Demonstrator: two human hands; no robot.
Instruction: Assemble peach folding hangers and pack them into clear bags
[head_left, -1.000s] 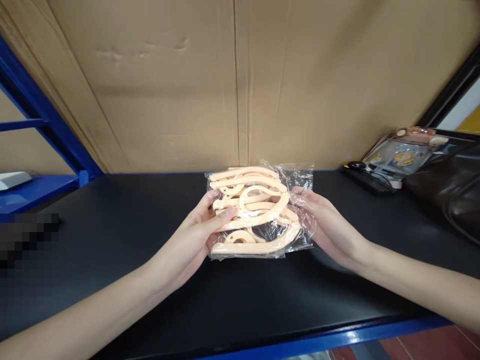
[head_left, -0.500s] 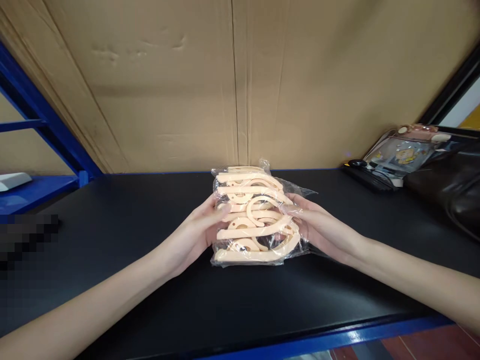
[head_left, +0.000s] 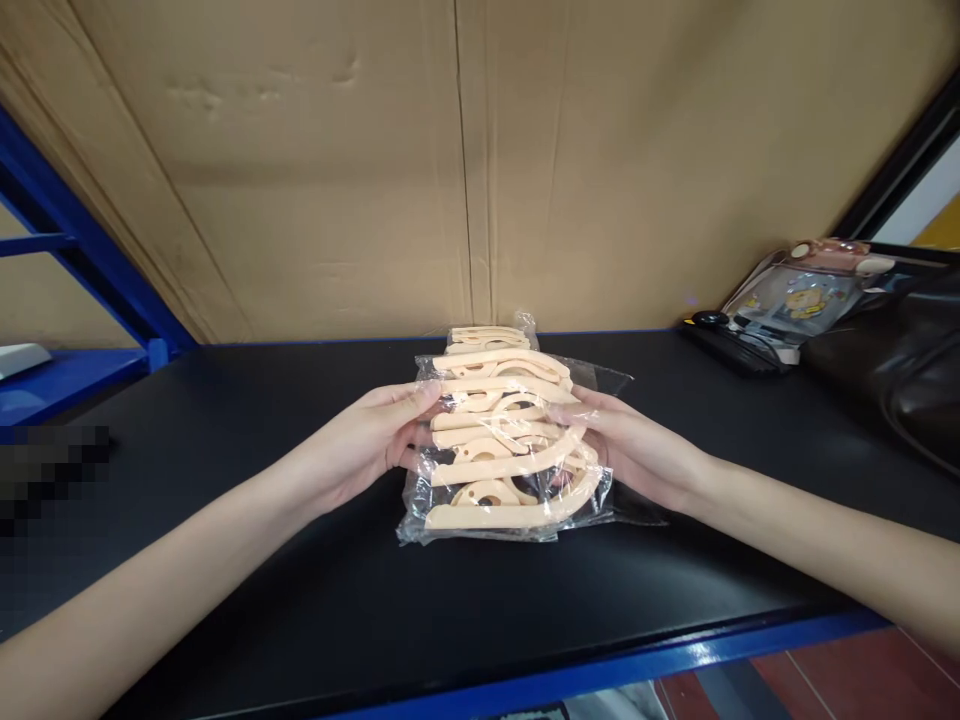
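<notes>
A clear plastic bag of cream-coloured folding hangers [head_left: 502,468] is held between my two hands over the black tabletop. My left hand [head_left: 379,430] pinches the bag's left edge, its thumb on top near the hanger ends. On the other side, my right hand [head_left: 626,435] grips the curved ends, thumb over the front and fingers behind, partly hidden. Loose crinkled film sticks out at the lower left and on the right. Just behind, a second bag with similar cream pieces [head_left: 491,335] shows near the back edge of the table.
The black tabletop [head_left: 247,420] has a blue front rail and meets a cardboard wall [head_left: 330,200] behind. At the back right lie a clear pouch [head_left: 799,300], a dark flat item and a dark leather-like bag [head_left: 892,350]. A blue frame [head_left: 97,240] stands at the left.
My left hand has shifted left, and the film at that side is drawn out further. The held bag sits slightly lower, with more of the bag behind it showing.
</notes>
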